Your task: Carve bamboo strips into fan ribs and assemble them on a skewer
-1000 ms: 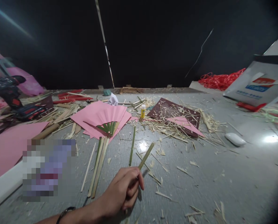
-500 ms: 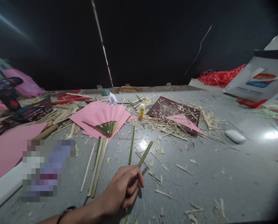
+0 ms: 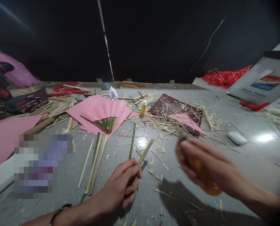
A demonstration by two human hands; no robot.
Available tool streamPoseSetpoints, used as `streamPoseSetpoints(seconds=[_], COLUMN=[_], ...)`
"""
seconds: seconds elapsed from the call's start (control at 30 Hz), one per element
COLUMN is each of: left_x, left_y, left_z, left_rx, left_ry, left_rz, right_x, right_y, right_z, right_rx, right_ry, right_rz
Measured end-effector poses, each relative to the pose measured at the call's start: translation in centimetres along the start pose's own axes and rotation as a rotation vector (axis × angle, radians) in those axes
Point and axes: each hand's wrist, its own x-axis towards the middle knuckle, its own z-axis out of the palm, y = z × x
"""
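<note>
My left hand point(image 3: 123, 183) is closed around a bamboo strip point(image 3: 146, 152), whose upper end slants up to the right past the fingers. A second, green bamboo strip point(image 3: 132, 140) lies on the table just beyond that hand. On the right, my right hand point(image 3: 198, 160) grips a tool with an orange handle point(image 3: 212, 189). Motion smears it, so the tool's kind is unclear; a dark tip shows at its front. Left of centre lies a pleated pink paper fan point(image 3: 102, 109) with green ribs, and several long bamboo strips point(image 3: 96, 163) run from it toward me.
A yellow glue stick point(image 3: 143, 107) stands behind the strips. Shavings cover a dark brown sheet point(image 3: 164, 105). A white computer mouse point(image 3: 236, 138) lies to the right, a power drill point(image 3: 18, 103) at far left. Red plastic ribbon point(image 3: 227, 76) and a white bag point(image 3: 260, 81) sit at back right.
My right hand has come into view from the right with the orange-handled tool. My left hand keeps its hold on the bamboo strip, and the view has shifted slightly.
</note>
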Motion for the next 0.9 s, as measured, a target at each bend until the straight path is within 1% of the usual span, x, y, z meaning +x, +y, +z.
streamPoseSetpoints(seconds=[0.03, 0.1, 0.17, 0.2, 0.3, 0.43, 0.5, 0.57, 0.67, 0.73, 0.77, 0.83, 0.87, 0.9], left_x=[0.0, 0.0, -0.1, -0.2, -0.4, -0.5, -0.4, -0.3, -0.2, -0.1, -0.1, -0.1, -0.2, -0.2], left_y=[0.0, 0.1, 0.2, 0.2, 0.4, 0.6, 0.6, 0.6, 0.9, 1.1, 1.0, 0.8, 0.5, 0.2], left_z=[0.1, 0.2, 0.3, 0.3, 0.2, 0.2, 0.2, 0.3, 0.5, 0.7, 0.8, 0.8, 0.7, 0.6], left_rx=[-0.002, -0.009, -0.021, -0.026, 0.027, 0.257, 0.322, 0.361, 0.408, 0.393, 0.379, 0.363, 0.366, 0.376], left_ry=[0.006, 0.011, 0.016, 0.02, 0.008, 0.001, 0.017, 0.045, 0.075, 0.076, 0.075, 0.086, 0.09, 0.089], left_rz=[-0.009, -0.027, -0.039, -0.045, -0.042, 0.077, 0.104, 0.093, 0.092, 0.103, 0.106, 0.096, 0.084, 0.07], right_x=[1.3, 3.4, 4.6, 5.0, 5.5, 5.9, 6.0, 5.7, 5.0, 4.7, 4.6, 4.9, 5.2, 5.5], right_y=[0.3, 1.3, 2.5, 3.0, 4.0, 4.6, 4.7, 4.6, 4.6, 4.7, 4.7, 4.4, 3.9, 3.1], right_z=[1.0, 2.8, 4.1, 4.4, 4.7, 4.3, 4.3, 4.6, 5.9, 6.8, 7.0, 6.3, 5.3, 3.8], right_rx=[0.015, 0.081, 0.154, 0.177, 0.201, 0.249, 0.264, 0.269, 0.231, 0.212, 0.211, 0.218, 0.224, 0.234], right_ry=[-0.061, -0.222, -0.357, -0.391, -0.441, -0.564, -0.606, -0.559, -0.415, -0.346, -0.334, -0.284, -0.219, -0.122], right_rz=[0.056, 0.183, 0.268, 0.293, 0.319, 0.326, 0.324, 0.304, 0.255, 0.247, 0.26, 0.256, 0.216, 0.15])
